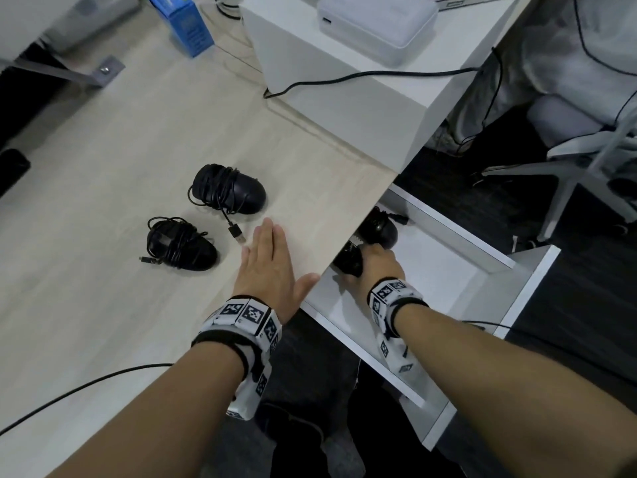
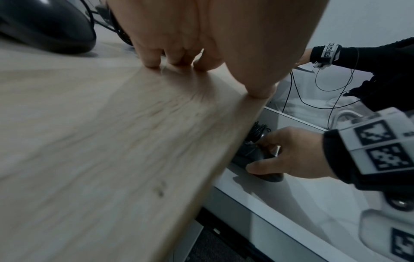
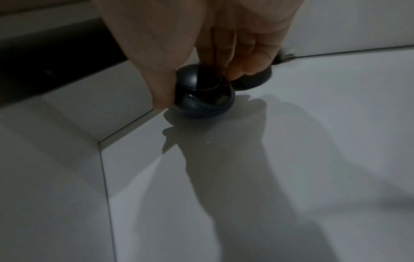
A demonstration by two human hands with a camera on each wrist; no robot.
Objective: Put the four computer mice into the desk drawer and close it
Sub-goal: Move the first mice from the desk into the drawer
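Both forearms reach forward, bare, each with a band of black-and-white marker tiles round the wrist. The left hand (image 1: 272, 257) lies flat, palm down, on the desk (image 1: 138, 305) near its edge, its fingers (image 2: 154, 60) straight and close together, tips touching the surface, the thumb (image 2: 260, 88) spread out to the edge. The right hand (image 1: 379, 263) sits lower, inside the drawer (image 1: 448, 288), partly under the desk edge, knuckles up. Its thumb and curled fingers (image 3: 248, 67) grip a mouse (image 3: 201, 101) from above, the thumb on 1 side and the fingers on the other
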